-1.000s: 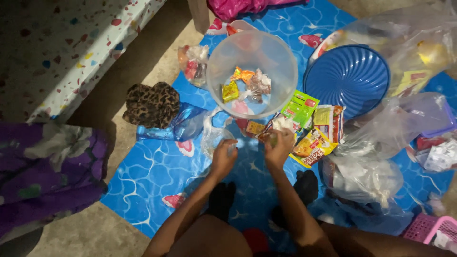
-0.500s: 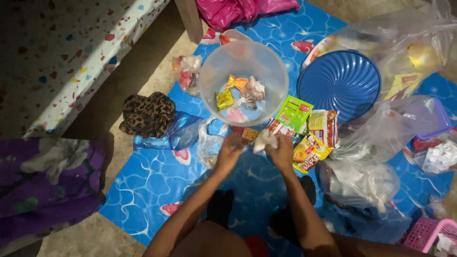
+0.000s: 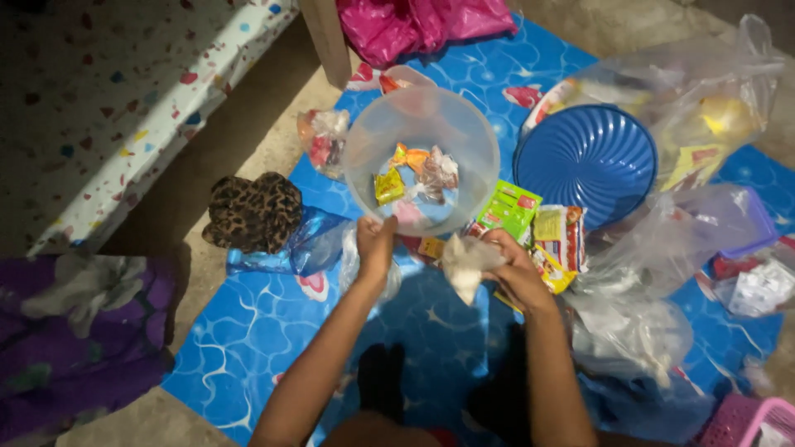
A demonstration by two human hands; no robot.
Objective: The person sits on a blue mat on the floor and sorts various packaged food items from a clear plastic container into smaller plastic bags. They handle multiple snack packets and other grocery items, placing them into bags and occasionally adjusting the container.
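A clear plastic tub (image 3: 364, 157) stands on a blue patterned mat (image 3: 248, 323) and holds a few small snack packets (image 3: 389, 185). My left hand (image 3: 374, 247) is at the tub's near rim, fingers closed, touching it. My right hand (image 3: 512, 266) grips a small whitish plastic bag (image 3: 464, 265), lifted just above the mat, right of the tub. Between my hands lies a small yellow packet (image 3: 431, 247). A green packet (image 3: 507, 210) and other colourful packets (image 3: 560, 233) lie beside my right hand.
A blue ribbed lid (image 3: 585, 161) lies right of the tub. Clear plastic bags (image 3: 662, 240) pile up at right. A leopard-print cloth (image 3: 253, 210) and a blue bag (image 3: 303, 245) lie left. A pink bag (image 3: 422, 23) is at the top, a pink basket (image 3: 745, 419) at the bottom right.
My left hand has moved up to the tub's rim. My right hand has lifted the whitish bag away from the packets and shifted right.
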